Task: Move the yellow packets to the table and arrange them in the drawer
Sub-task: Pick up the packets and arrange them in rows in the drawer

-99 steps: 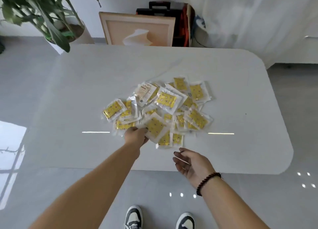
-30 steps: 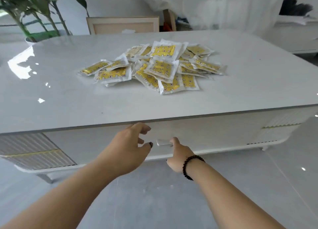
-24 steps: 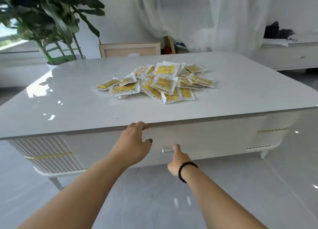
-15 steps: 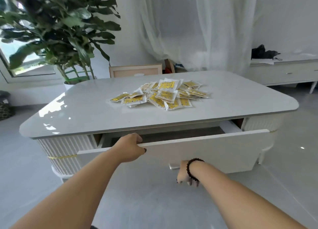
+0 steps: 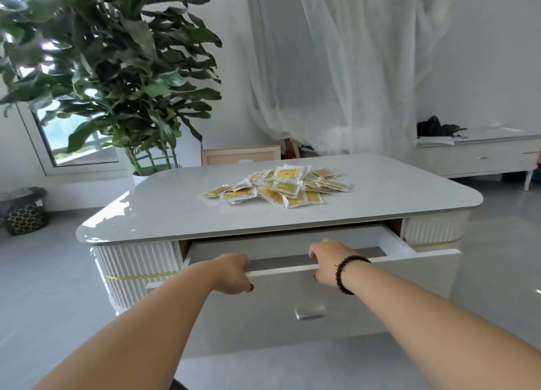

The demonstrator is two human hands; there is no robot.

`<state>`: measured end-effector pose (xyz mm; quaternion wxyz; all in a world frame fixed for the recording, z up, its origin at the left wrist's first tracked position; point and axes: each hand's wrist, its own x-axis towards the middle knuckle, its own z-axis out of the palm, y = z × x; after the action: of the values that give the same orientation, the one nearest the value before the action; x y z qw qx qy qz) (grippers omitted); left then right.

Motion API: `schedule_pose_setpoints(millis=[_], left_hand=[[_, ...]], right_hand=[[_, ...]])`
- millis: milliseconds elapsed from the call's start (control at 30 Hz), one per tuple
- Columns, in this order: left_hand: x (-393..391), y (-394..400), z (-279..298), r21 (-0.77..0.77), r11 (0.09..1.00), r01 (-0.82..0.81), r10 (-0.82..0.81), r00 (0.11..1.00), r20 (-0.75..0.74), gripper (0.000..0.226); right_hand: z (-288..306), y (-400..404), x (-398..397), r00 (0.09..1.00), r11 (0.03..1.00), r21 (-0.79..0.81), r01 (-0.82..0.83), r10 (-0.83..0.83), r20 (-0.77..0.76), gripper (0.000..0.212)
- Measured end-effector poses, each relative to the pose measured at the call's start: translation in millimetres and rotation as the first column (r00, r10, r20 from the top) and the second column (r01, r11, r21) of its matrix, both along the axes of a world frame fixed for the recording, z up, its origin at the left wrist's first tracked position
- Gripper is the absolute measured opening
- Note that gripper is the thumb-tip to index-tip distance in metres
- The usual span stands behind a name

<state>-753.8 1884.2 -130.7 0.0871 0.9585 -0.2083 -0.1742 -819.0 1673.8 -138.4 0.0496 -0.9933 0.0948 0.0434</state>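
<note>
The yellow packets (image 5: 278, 186) lie in one loose, overlapping heap on the top of the table (image 5: 164, 208), towards its far side and well back from the front edge. So the first part of the task, getting them onto the table, looks done. The second part has not begun: no packet is in the drawer (image 5: 351, 290), and what shows of its grey inside holds nothing.

The drawer stands pulled partway out from under the table's front edge. The left hand (image 5: 232, 274) grips the top edge of the drawer front, fingers curled over the rim and thumb on the outer face. The right hand (image 5: 329, 262), with a dark bead bracelet (image 5: 347, 274) at the wrist, grips the same rim further right, fingers hooked over into the drawer. The metal handle (image 5: 309, 313) lower on the drawer front is untouched. Judging by this, the step in hand is opening the drawer; every packet remains to be lifted off the table and laid out inside.

Counts: one table, one open drawer, one handle, two hands, one bracelet. The packets overlap too much for an exact count; there are plainly more than a dozen, perhaps two dozen.
</note>
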Motion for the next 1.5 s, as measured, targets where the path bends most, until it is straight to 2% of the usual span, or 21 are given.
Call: schedule_pose_setpoints(millis=[167,300,433,567,700,933,1100,1300,1400,1500], left_hand=[[-5,8,1,0.003,1.000,0.008,-0.008,1.000,-0.030,0.046],[-6,9,3,-0.048,0.999,0.002,-0.005,0.998,-0.065,0.044],[-13,11,9,-0.046,0.999,-0.008,0.003,0.995,-0.103,0.047],[-13,7,14,-0.009,1.000,0.019,-0.019,0.996,-0.083,0.045],[-12,-6,19,-0.134,0.991,0.025,-0.032,0.998,-0.050,0.044],[16,-30,19,-0.225,0.974,0.018,-0.001,0.997,0.073,0.038],[50,-46,19,-0.309,0.951,-0.001,0.062,0.980,0.189,0.036],[99,-73,23,-0.540,0.841,-0.042,0.105,0.991,0.086,0.032],[124,-87,15,-0.695,0.706,-0.136,0.159,0.987,-0.031,0.028],[149,-99,-3,-0.784,0.586,-0.206,0.212,0.972,-0.097,0.028]], right_hand=[[-5,-4,-8,0.983,0.997,-0.072,-0.018,0.005,-0.183,0.037],[3,-6,-10,0.980,0.997,-0.081,-0.005,-0.011,-0.201,0.019],[7,-2,-12,0.975,0.997,-0.078,0.014,-0.031,-0.222,0.037],[8,3,-11,0.974,0.997,-0.077,0.008,-0.026,-0.225,0.022],[10,6,-2,0.988,0.999,0.038,0.026,-0.020,-0.152,0.041],[17,2,30,0.996,0.980,0.182,0.080,-0.085,0.022,0.029],[25,-10,61,0.937,0.900,0.410,0.146,-0.258,0.234,0.029],[28,-33,115,0.838,0.819,0.559,0.128,-0.391,0.380,0.017],[23,-46,141,0.805,0.758,0.645,0.099,-0.442,0.396,0.016],[17,-61,168,0.749,0.678,0.731,0.083,-0.526,0.402,0.020]])
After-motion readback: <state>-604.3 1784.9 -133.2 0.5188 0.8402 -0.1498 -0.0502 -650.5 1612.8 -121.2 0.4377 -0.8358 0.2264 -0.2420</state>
